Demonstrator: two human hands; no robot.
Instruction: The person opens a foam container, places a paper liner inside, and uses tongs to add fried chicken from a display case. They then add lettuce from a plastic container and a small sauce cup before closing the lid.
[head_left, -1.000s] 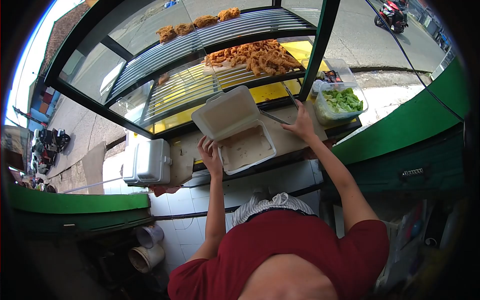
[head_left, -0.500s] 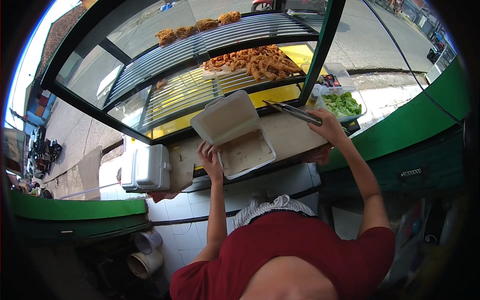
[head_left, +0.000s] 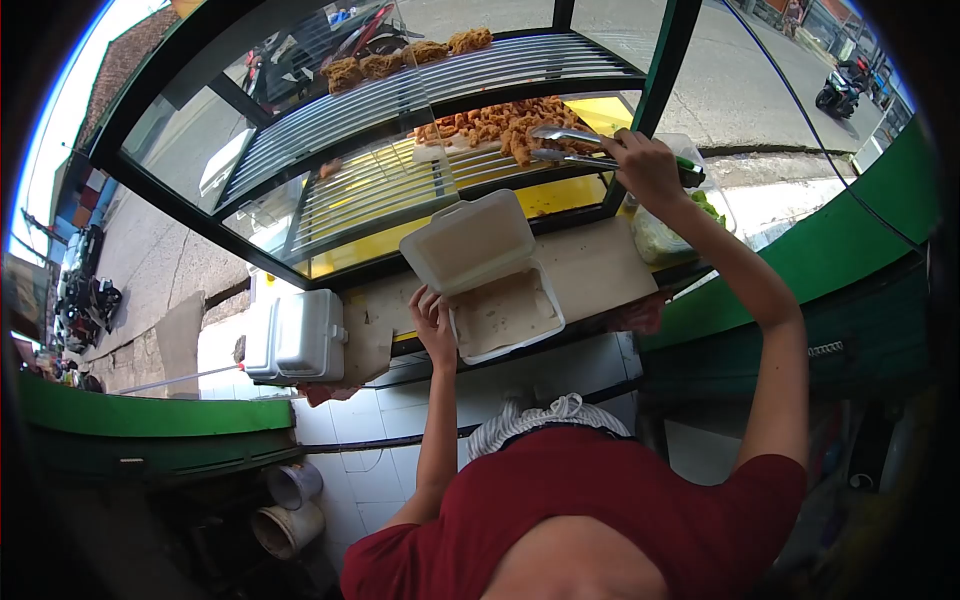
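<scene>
Nearest, below and between both hands, is the person's red shirt (head_left: pixel 590 490). The left hand (head_left: pixel 432 322) rests its bent fingers on the left edge of an open foam box (head_left: pixel 508 318); whether it pinches the edge I cannot tell. The box lies just right of that hand, lid tilted up on the far side, on a brown-covered counter (head_left: pixel 600 268). Left of the left hand sit closed foam boxes (head_left: pixel 310 335). Beyond, to the right, the right hand (head_left: pixel 648 170) is wrapped round metal tongs (head_left: pixel 580 158), whose arms stand apart. A tub of lettuce (head_left: pixel 655 243) sits below this hand, partly hidden by the forearm. Left of the right hand, the tong tips are at the fried pieces (head_left: pixel 490 125) on the lower rack; contact is unclear. Farther off, above both hands, four fried chunks (head_left: pixel 428 52) line the upper rack (head_left: pixel 520 62).
</scene>
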